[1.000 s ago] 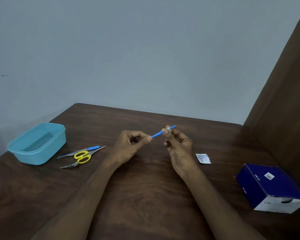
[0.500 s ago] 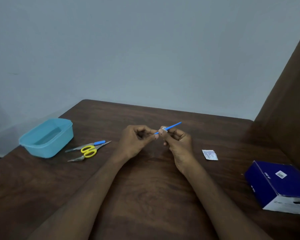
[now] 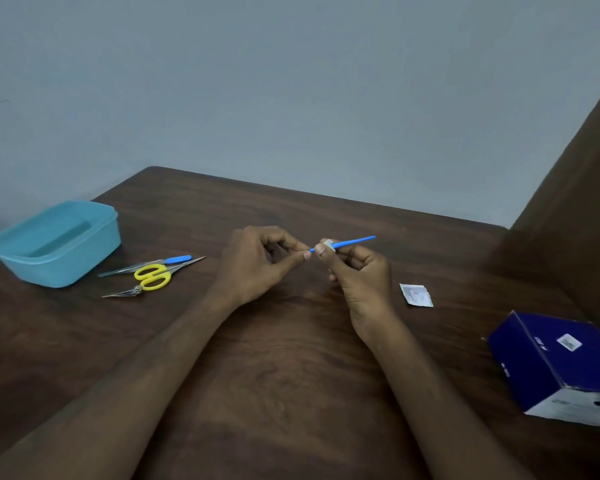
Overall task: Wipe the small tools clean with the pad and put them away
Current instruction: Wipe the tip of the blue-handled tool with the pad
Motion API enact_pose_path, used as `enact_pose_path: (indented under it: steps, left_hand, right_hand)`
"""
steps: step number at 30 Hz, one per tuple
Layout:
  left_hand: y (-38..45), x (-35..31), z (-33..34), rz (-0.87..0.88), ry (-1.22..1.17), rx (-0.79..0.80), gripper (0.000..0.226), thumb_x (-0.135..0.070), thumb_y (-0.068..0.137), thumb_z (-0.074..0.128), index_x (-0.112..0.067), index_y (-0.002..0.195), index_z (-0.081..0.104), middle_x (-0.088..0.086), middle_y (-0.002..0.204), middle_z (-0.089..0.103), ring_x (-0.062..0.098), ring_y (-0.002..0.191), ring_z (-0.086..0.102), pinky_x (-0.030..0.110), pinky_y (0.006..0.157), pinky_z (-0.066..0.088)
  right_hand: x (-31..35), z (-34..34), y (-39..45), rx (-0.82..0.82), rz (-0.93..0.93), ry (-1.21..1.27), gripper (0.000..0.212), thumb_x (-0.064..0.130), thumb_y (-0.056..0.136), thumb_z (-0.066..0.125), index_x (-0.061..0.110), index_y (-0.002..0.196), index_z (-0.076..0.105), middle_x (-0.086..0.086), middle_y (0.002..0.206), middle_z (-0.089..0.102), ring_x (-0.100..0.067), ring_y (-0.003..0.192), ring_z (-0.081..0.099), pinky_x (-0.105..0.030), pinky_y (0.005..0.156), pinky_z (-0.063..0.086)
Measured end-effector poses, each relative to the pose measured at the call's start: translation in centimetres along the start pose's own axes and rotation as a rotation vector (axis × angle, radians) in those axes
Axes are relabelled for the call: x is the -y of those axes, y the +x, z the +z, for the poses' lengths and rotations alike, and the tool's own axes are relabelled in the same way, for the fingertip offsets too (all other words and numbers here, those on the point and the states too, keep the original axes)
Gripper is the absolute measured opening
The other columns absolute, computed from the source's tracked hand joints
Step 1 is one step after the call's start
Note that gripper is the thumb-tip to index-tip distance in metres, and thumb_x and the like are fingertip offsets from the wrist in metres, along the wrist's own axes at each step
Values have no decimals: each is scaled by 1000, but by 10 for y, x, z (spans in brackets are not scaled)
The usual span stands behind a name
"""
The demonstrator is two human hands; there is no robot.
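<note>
Blue tool (image 3: pixel 352 242): a thin blue stick, held in the air over the middle of the table, slanting up toward the right. Most of its length projects free to the right of the right hand's fingertips; only a short stretch shows between the two hands.
Pad (image 3: pixel 328 244): a small pale piece wrapped round the blue tool where the right hand's fingers close on it; its outline is mostly hidden by the fingers.
Right hand (image 3: pixel 355 271): fingers curled, thumb and forefinger pinching the pad round the blue tool.
Left hand (image 3: pixel 257 263): fingers curled, thumb and forefinger pinching the lower left end of the blue tool. The tip itself is hidden under the fingertips.
Hand spacing: fingertips of the two hands are close, not touching.
Remaining tools: yellow scissors (image 3: pixel 152 277), a blue-handled tool (image 3: pixel 160 263) and metal tweezers (image 3: pixel 122 292) lie together on the table, left of the left hand.
Container (image 3: pixel 54 242): light blue tub, open top, just left of the remaining tools.
Wrapper (image 3: pixel 416 294): small torn sachet, flat on the table, right of the right hand.
Box (image 3: pixel 558 367): dark blue carton near the right edge of the table.
Table (image 3: pixel 291 393): dark wood grain; both forearms reach across it.
</note>
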State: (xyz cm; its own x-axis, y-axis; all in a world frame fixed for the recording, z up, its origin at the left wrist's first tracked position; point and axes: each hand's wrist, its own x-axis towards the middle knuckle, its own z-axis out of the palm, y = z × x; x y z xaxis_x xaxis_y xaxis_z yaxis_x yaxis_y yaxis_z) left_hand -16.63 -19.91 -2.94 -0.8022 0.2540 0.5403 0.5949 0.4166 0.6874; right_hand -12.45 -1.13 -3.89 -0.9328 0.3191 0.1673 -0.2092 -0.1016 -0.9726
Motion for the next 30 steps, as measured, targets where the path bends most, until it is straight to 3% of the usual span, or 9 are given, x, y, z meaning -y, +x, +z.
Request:
enact_pose_path:
  steps: [2,6,10,13,16,18,23,27,30]
  left_hand:
    - [-1,-2,1,44,33,-10,5,-33,87,89,-33,87,83,-23,75,72,8,61,63,29,57,49]
    - [2,3,0,-6,-68,55,7,-36,94,83,-29,90,83,-11,81,78,18,70,68,43,68,58]
    - [4,7,3,-24,-80,45,13,-42,96,74,-35,86,78,-8,81,77,27,74,69,49,72,57]
    - [7,10,5,-68,-113,63,18,-32,100,74,-39,83,76,-13,86,79,10,76,71,41,78,58]
    - [6,9,4,-90,-148,75,22,-26,103,71,-35,83,75,-16,84,78,-2,74,65,21,70,48]
    - [4,7,6,-70,-78,84,22,-28,104,69,-36,84,72,-18,84,76,-3,71,64,16,66,43]
    - [-4,0,9,-28,131,7,13,-45,101,66,-37,91,69,-16,83,71,4,72,66,30,62,50]
    - [-9,-6,5,71,394,-67,16,-53,98,66,-37,96,69,-25,76,53,1,73,49,29,60,34]
    - [-7,-6,9,88,451,-63,20,-52,100,62,-33,95,67,-18,78,50,6,78,48,31,59,29]
  right_hand:
    - [-2,2,-1,36,-11,-34,3,18,87,86,16,89,84,2,96,83,-4,81,70,-18,62,50]
    - [-1,5,0,32,-47,-10,6,17,87,87,15,91,84,0,90,82,-5,68,59,-20,61,47]
    - [5,0,6,19,-57,84,7,9,88,84,13,93,82,1,102,83,-3,71,62,-21,63,47]
    - [7,-3,10,-30,-33,220,9,7,89,82,15,85,81,3,102,81,-7,65,51,-26,64,43]
    - [12,-2,14,-27,-10,331,10,7,91,79,16,87,80,7,88,74,-6,62,47,-25,63,42]
    - [11,-1,16,12,2,285,6,9,92,79,15,91,80,8,82,70,-6,64,48,-24,63,45]
    - [0,0,23,10,-17,27,10,20,91,84,16,83,80,4,67,60,-8,62,49,-30,66,45]
    - [-4,-3,25,-7,-38,-39,14,25,90,86,17,80,80,2,68,62,-10,63,52,-32,67,49]
    - [-6,-1,28,-7,-26,-68,17,27,89,87,18,77,80,3,66,62,-9,62,52,-34,69,48]
